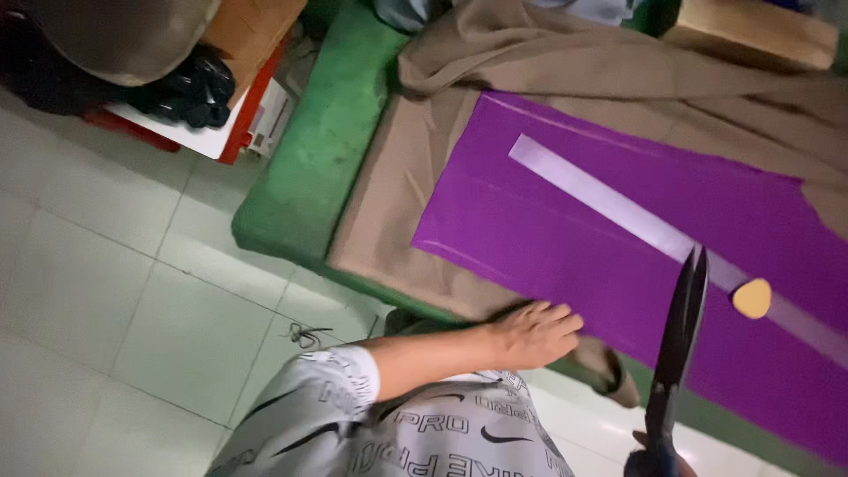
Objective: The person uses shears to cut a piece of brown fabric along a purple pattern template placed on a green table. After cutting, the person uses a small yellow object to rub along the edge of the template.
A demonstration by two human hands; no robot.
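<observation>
My left hand (533, 335) rests flat at the near edge of a purple cloth (565, 230), where it overlaps the brown fabric (389, 203) beneath. My right hand (658, 455) is barely visible at the bottom edge and grips the handles of large black scissors (678, 340). Their blades are closed and point up over the purple cloth. A long pale translucent ruler (601, 199) lies diagonally across the cloth. A small yellow piece of chalk (752, 298) lies on the ruler, just right of the scissor tips.
The fabrics lie on a green-covered table (309, 168). More brown fabric (618, 62) is bunched at the far side, and a cardboard box (751, 31) stands behind it. Pale tiled floor (115, 291) lies to the left. A red-and-white shelf with black items (190, 88) stands at the upper left.
</observation>
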